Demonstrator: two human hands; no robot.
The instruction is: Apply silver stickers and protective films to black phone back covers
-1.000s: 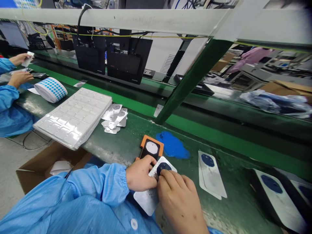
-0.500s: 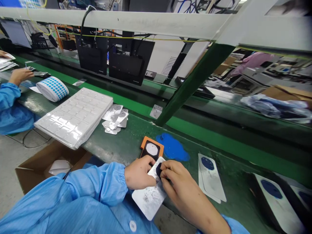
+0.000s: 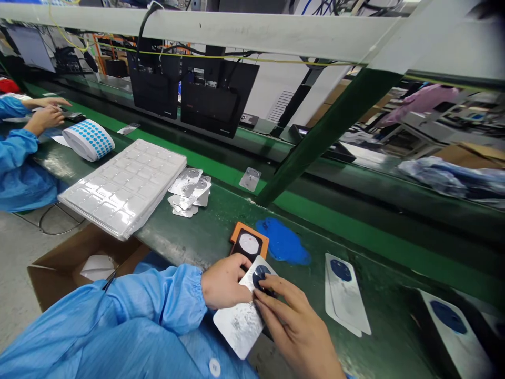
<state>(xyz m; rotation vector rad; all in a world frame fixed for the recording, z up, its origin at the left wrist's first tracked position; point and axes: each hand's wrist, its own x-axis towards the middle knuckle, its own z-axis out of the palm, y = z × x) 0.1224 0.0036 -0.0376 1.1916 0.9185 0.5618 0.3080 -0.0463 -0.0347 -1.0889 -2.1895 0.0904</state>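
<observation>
A silvery plate (image 3: 239,323) with a dark blue round patch (image 3: 261,273) near its far end lies tilted at the bench's near edge. My left hand (image 3: 224,282) is closed on the plate's left edge. My right hand (image 3: 290,321) lies over the plate's right side, its fingertips pressed on the blue patch. Just beyond the plate sits an orange-framed black block (image 3: 250,241) with a white disc on top.
A blue film pile (image 3: 283,243) lies beside the block. Finished plates (image 3: 347,292) lie to the right. A white blister tray (image 3: 124,184), loose silvery parts (image 3: 188,190) and a blue-dotted roll (image 3: 89,138) lie left, where another person's hands (image 3: 43,113) work. A cardboard box (image 3: 71,263) stands below.
My right fingers have gone from pinching at the blue patch to lying flatter on it. The other person's hands have come down to the bench.
</observation>
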